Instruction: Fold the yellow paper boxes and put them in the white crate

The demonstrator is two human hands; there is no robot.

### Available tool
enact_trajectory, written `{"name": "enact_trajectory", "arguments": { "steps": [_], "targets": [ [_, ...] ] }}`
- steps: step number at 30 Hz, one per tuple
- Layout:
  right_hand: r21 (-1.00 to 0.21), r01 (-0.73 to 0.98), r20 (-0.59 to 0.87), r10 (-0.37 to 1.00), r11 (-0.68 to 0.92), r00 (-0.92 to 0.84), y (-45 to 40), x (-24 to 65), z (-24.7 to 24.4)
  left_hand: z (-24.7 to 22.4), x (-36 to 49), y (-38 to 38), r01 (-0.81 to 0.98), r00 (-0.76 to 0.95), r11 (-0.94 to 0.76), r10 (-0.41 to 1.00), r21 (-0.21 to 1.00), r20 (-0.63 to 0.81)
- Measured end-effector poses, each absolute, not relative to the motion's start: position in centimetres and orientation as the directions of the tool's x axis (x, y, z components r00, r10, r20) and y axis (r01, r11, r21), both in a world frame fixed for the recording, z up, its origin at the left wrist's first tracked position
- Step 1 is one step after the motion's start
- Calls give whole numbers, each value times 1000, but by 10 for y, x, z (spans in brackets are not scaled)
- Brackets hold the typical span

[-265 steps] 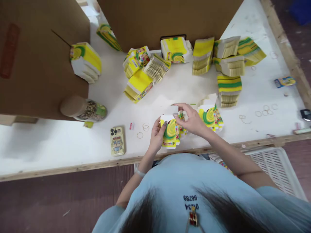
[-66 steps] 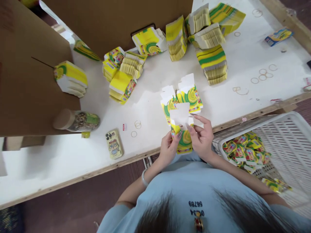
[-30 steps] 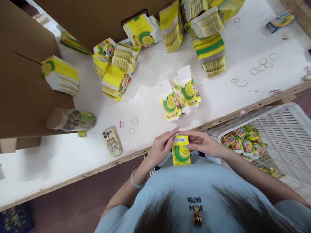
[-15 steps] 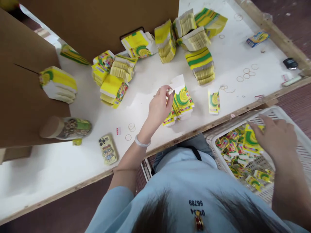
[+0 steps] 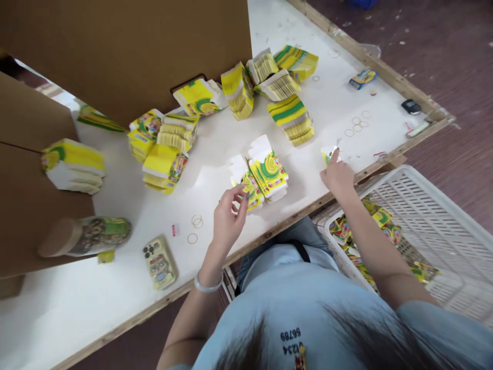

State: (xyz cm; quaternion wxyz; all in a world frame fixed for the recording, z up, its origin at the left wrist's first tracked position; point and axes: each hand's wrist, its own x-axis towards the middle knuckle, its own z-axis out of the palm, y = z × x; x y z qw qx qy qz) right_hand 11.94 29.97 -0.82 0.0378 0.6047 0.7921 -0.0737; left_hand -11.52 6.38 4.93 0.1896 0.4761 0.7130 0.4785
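Observation:
My left hand (image 5: 228,215) is at the near side of the left stack of flat yellow cartons (image 5: 251,191), its fingers loosely curled and thumb apart. Whether its fingertips touch that stack is hard to tell. Right beside stands a second stack of flat cartons (image 5: 269,172), printed with green swirls and with white flaps at the top. Farther right, my right hand (image 5: 339,177) has its index finger stretched onto a single small carton (image 5: 327,154) lying on the table; the hand covers most of it.
Bundles of yellow cartons (image 5: 290,119) line the back near a cardboard box (image 5: 154,46). A phone (image 5: 159,263), a jar (image 5: 100,235) and rubber bands (image 5: 357,123) lie on the table. Below the wooden edge, a white basket (image 5: 427,205) holds many small yellow packs.
My right hand has moved from over the basket, where it was at a yellow carton, up to the single carton on the table. My left hand has drawn back toward the left stack's near side.

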Motion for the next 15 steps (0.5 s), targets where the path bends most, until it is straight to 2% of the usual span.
{"name": "enact_trajectory", "arguments": {
  "steps": [2, 4, 6, 9, 11, 12, 15],
  "targets": [
    [-111, 963, -120, 958, 247, -260, 293, 125, 1, 48, -105, 60, 451, -472, 77, 866, 889, 165],
    [-223, 935, -15, 958, 276, -287, 271, 124, 14, 45, -87, 61, 364, -432, 51, 894, 930, 121],
    [-384, 821, 144, 906, 422, -399, 234, 117, 27, 41, -65, 66, 222, -334, -20, 938, 975, 95],
    [-553, 382, 369, 629, 741, -685, 171, 104, 43, 36, -42, 74, 80, -234, -99, 965, 992, 115],
    [-596, 126, 478, 477, 793, -738, 144, 99, 51, 36, -38, 74, 58, -283, -76, 955, 995, 90],
    [-626, 67, 513, 474, 777, -715, 137, 97, 55, 36, -39, 72, 54, -318, -53, 946, 997, 68],
    [-741, 72, 525, 643, 668, -557, 138, 89, 65, 40, -44, 62, 82, -319, -7, 947, 997, 33]
  ]
}}
